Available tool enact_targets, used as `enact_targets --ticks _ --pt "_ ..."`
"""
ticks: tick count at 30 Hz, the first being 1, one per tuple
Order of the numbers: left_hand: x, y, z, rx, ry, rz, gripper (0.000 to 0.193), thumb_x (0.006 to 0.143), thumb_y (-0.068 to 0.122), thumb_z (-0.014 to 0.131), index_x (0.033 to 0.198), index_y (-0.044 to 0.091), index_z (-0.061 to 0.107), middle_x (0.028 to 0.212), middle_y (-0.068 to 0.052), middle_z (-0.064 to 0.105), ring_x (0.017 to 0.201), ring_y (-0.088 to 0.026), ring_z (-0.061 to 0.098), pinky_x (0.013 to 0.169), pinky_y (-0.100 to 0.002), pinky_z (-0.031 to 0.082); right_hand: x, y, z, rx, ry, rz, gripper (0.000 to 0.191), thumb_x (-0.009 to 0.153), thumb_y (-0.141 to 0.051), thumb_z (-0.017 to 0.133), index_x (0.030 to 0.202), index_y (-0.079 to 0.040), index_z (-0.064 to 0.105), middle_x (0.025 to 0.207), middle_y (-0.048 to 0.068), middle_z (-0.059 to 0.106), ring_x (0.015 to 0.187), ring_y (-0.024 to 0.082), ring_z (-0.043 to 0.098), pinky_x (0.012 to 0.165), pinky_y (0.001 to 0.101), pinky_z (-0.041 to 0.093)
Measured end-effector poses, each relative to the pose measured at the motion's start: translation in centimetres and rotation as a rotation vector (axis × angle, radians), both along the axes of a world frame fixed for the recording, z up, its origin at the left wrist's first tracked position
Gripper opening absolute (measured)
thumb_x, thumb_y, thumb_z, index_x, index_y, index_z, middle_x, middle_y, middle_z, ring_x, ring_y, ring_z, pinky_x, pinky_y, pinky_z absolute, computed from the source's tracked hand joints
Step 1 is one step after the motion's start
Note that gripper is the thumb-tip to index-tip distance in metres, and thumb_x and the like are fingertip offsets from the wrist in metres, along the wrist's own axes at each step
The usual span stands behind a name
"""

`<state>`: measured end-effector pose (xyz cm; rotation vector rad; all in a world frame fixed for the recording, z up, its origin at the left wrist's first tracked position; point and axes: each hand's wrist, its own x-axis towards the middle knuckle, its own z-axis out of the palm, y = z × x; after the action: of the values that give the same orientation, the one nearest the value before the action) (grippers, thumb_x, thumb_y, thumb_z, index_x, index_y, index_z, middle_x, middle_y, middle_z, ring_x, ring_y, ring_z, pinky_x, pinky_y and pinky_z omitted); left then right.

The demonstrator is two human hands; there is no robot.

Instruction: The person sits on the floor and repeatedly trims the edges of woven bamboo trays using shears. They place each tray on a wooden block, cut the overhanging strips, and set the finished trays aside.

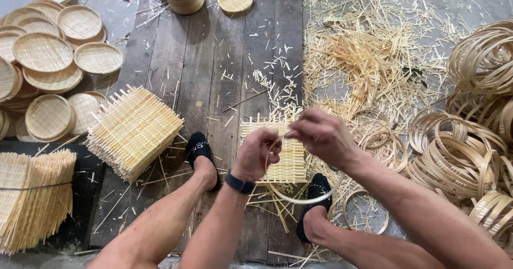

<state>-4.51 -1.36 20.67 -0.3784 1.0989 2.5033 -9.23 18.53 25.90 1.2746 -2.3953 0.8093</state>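
Left hand (pixel 258 154) and right hand (pixel 320 135): both clenched on thin bamboo hoop (pixel 299 198), held at frame centre above woven mat (pixel 288 162). Mat stack (pixel 133 131) left; round trays (pixel 53 60) upper left; hoop coils (pixel 470 140) right.

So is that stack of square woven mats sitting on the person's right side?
No, the stack of square woven mats lies to the left of the left hand, by the round trays.

Two hands, left (pixel 257 154) and right (pixel 320 135), one bamboo ring (pixel 299 198), one woven mat (pixel 286 154), two stacks of mats (pixel 133 131).
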Motion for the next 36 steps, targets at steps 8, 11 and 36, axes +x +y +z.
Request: enact_targets --ticks 8,11,36 --pt "-0.8 0.9 -0.2 -0.304 -0.169 -0.203 0.069 0.091 0.083 0.036 0.056 0.024 0.038 0.048 0.009 0.037 0.038 -0.006 0.031 0.035 -0.024 0.022 2.8 -2.4 -2.7 0.154 0.143 -0.040 0.006 0.086 -0.007 0.069 0.092 -0.007 0.070 0.077 0.002 0.053 0.071 0.015 0.052 0.053 0.0297 0.049" --pt "-0.4 1.3 -1.0 -0.262 -0.207 -0.115 0.069 0.093 0.081 0.037 0.054 0.024 0.037 0.047 0.010 0.036 0.037 -0.006 0.030 0.033 -0.025 0.022 2.9 -2.8 -2.9 0.143 0.116 -0.051 0.008 0.085 -0.007 0.068 0.093 -0.006 0.069 0.077 0.002 0.050 0.071 0.015 0.052 0.052 0.0300 0.049" --pt "-2.2 -4.7 -6.8 -0.029 -0.166 0.001 0.033 0.098 0.027 0.069 0.074 0.006 0.062 0.051 0.007 0.039 0.041 -0.005 0.030 0.038 -0.022 0.024 -0.9 1.3 -11.8 -0.931 -1.582 -0.186 0.041 0.101 -0.033 0.069 0.068 -0.012 0.055 0.054 -0.004 0.043 0.043 0.008 0.038 0.037 0.0228 0.031"
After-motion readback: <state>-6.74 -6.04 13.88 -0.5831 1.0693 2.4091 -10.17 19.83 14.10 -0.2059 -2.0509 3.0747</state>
